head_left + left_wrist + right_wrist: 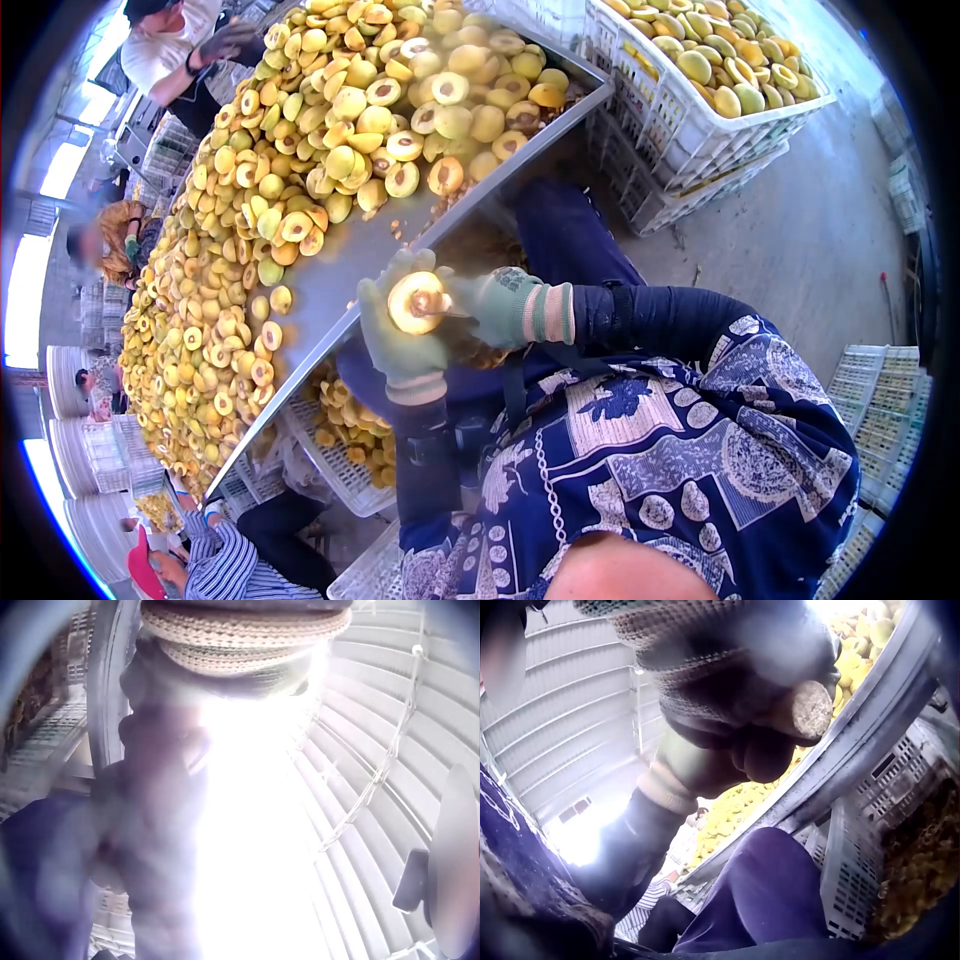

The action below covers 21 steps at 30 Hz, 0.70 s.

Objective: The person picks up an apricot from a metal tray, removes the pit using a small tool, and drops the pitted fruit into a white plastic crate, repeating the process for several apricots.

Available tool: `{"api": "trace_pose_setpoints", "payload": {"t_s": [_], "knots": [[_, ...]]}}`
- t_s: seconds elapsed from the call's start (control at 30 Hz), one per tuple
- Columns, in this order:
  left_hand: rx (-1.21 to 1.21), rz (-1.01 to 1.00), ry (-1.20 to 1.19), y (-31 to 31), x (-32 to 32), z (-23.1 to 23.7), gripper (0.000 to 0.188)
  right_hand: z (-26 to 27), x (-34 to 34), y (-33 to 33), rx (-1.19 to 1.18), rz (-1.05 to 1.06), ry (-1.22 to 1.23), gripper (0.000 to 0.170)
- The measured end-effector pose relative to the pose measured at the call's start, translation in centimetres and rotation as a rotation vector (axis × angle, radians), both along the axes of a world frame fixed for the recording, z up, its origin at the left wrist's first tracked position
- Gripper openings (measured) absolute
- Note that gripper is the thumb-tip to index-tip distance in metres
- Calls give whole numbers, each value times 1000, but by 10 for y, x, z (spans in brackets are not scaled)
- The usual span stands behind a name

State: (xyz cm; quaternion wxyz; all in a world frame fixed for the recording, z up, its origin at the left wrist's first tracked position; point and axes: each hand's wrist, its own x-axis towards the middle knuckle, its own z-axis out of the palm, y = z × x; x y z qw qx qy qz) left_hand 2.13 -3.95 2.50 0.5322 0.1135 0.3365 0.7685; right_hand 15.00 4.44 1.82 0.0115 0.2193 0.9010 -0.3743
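My gloved left hand holds a yellow peach half, its cut side up with a brown centre. From the right, my gloved right hand grips a tool whose tip is at the fruit's centre. In the right wrist view the round, rough end of the tool's handle sticks out of the fist; the rest is hidden by fingers. Strong glare hides most of the left hand in its wrist view, where the knitted cuff shows. Both hands are just off the metal table's rim.
Halved peaches are heaped across the table. White crates of fruit stand stacked beyond its right end. Below the rim, another crate holds fruit near my knees. Other people work along the table.
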Motion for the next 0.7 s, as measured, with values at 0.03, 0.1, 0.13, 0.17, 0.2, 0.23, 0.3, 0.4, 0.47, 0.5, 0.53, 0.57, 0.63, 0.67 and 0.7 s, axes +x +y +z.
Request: {"api": "trace_pose_setpoints", "payload": {"t_s": [0.03, 0.1, 0.13, 0.17, 0.2, 0.23, 0.3, 0.4, 0.47, 0.5, 0.53, 0.57, 0.63, 0.67, 0.7], "knots": [[-7, 1, 3, -3, 1, -3, 55, -2, -1, -7, -7, 1, 3, 39], [-29, 150, 237, 2, 7, -10, 54, 0, -7, -11, -200, -2, -13, 46], [-38, 221, 213, 3, 12, -13, 52, 1, -9, -12, -205, -9, -13, 46], [-40, 214, 211, 4, 17, -14, 52, 2, -12, -13, -167, 61, -129, 41], [-31, 287, 247, 4, 22, -15, 50, 3, -13, -15, -130, 136, -246, 37], [-22, 363, 286, 3, 25, -16, 49, 3, -14, -18, -92, 215, -360, 34], [-7, 385, 301, 3, 27, -17, 48, -7, -14, -19, -390, 17, -92, 35], [-2, 335, 276, 0, 23, -18, 48, -19, -9, -8, -140, 205, -121, 37], [-18, 82, 168, -9, 15, -14, 48, -32, -8, -4, 300, 301, -114, 33], [-20, 86, 169, -10, 10, -17, 48, -26, -6, -6, 299, 304, -112, 33], [-71, 80, 154, -11, 5, -23, 49, -18, -1, -10, 90, 204, -70, 31], [-116, 75, 138, -10, 3, -23, 50, -7, 1, -12, -114, 104, -29, 30], [-136, 132, 183, -9, 11, -21, 51, -6, -3, -25, -220, 55, -52, 30], [-149, 198, 253, -7, 18, -15, 51, -7, -5, -29, -330, -1, -76, 30], [-161, 264, 320, -6, 23, -12, 51, -6, -5, -29, -332, -5, -78, 30]]}}
